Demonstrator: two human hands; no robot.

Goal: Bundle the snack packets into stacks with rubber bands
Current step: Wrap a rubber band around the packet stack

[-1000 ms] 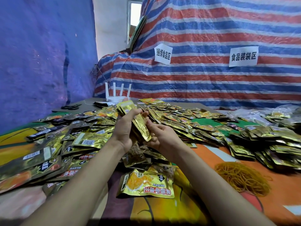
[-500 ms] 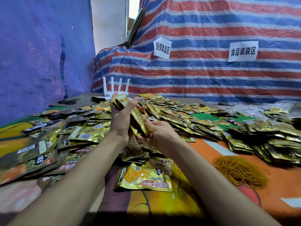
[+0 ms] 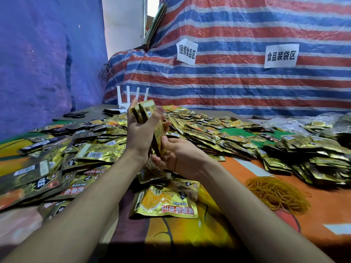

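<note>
A small stack of gold snack packets (image 3: 144, 112) stands upright above the table, gripped by my left hand (image 3: 141, 133) from the left side. My right hand (image 3: 180, 157) holds the stack's lower end, fingers curled around it. Loose gold and black packets (image 3: 98, 150) cover the table to the left and behind. One yellow packet (image 3: 167, 202) lies flat just in front of my hands. A heap of tan rubber bands (image 3: 277, 194) sits on the orange cloth to the right.
Bundled packets (image 3: 307, 160) pile up at the right. A white router (image 3: 131, 99) and black scissors (image 3: 76, 115) sit at the table's far left corner. A striped tarp (image 3: 247, 82) with two paper signs hangs behind.
Both hands have lifted the stack higher and turned it more upright. My right hand has shifted to the stack's lower end.
</note>
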